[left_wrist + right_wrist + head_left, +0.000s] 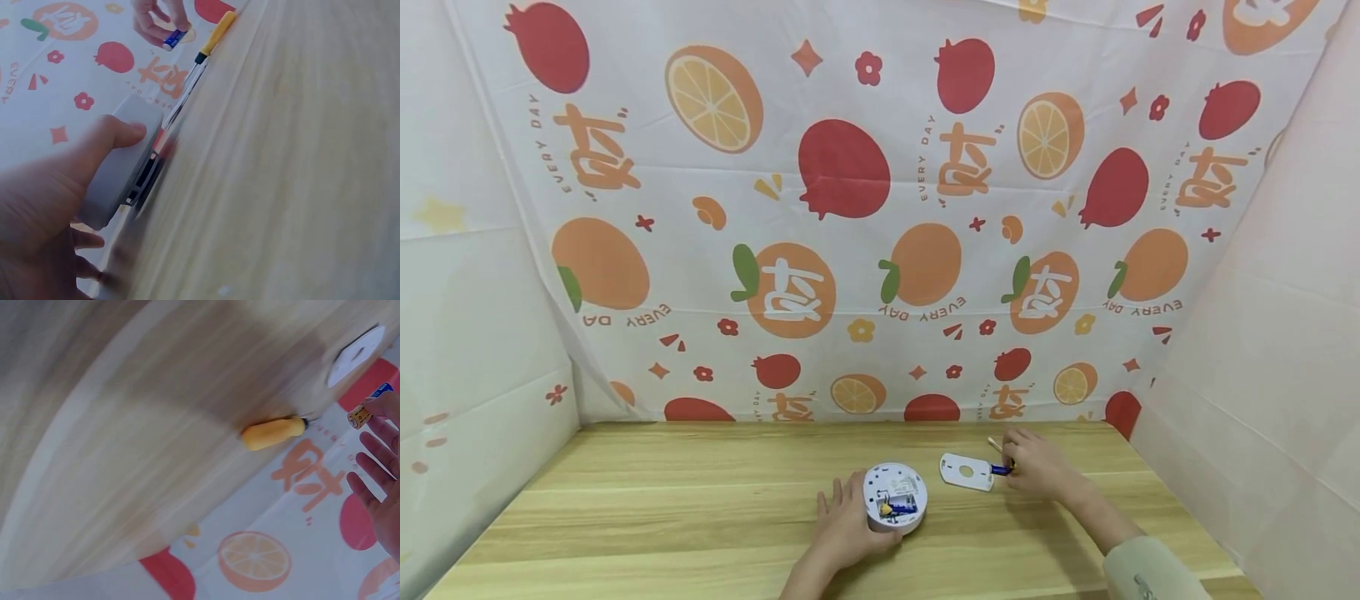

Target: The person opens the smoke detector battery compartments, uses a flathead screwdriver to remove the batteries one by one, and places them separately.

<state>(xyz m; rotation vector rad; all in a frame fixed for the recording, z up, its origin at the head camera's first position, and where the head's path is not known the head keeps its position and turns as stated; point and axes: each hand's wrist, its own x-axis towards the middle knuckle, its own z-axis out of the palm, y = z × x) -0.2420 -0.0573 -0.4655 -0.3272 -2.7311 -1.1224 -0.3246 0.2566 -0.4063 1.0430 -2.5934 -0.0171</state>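
My left hand point(848, 529) holds a white round smoke detector point(880, 483) by its sides, thumb at the near edge, fingers around the left. Its open back faces up, and in the compartment a blue battery point(906, 506) shows beside a yellow bit. To the right, my right hand point(1033, 465) pinches a blue and gold battery point(360, 416) between thumb and forefinger; the other fingers are spread in the right wrist view. From the head, this battery overlaps the right end of a white mounting plate point(953, 468).
A screwdriver with a yellow handle point(275, 433) lies on the wooden table point(700, 508) behind the right hand, its handle mostly hidden from the head. A fruit-print cloth point(850, 250) rises at the table's back edge, with pale sheets point(1262, 375) along the sides.
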